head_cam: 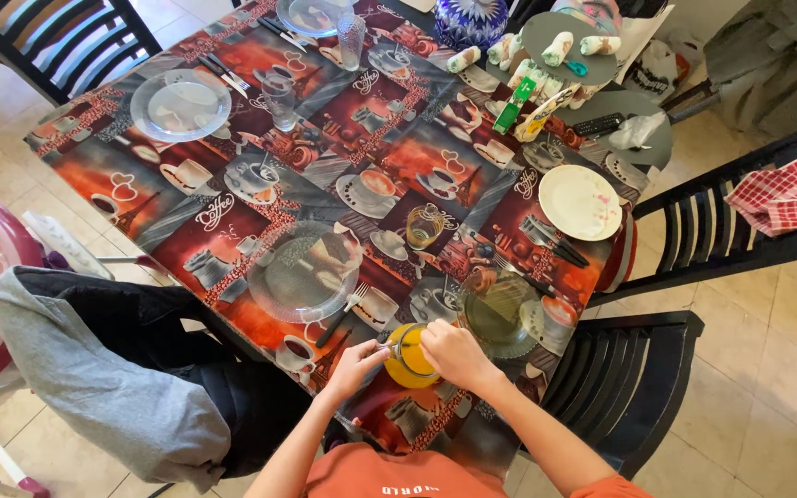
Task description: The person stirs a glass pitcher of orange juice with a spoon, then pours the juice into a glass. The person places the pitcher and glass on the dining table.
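Both hands meet on a glass jug of orange juice (408, 358) at the table's near edge: the left hand (359, 362) pinches its rim, the right hand (452, 354) grips its top. A slip could spill juice onto the patterned tablecloth (260, 207) or knock the clear plate (500, 314) beside it.

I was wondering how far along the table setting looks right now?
Already laid: the clear plate with a fork, the white plate, and the far clear plate. In hand: both the left hand and right hand are on the orange-filled jug. The glass looks unfilled.
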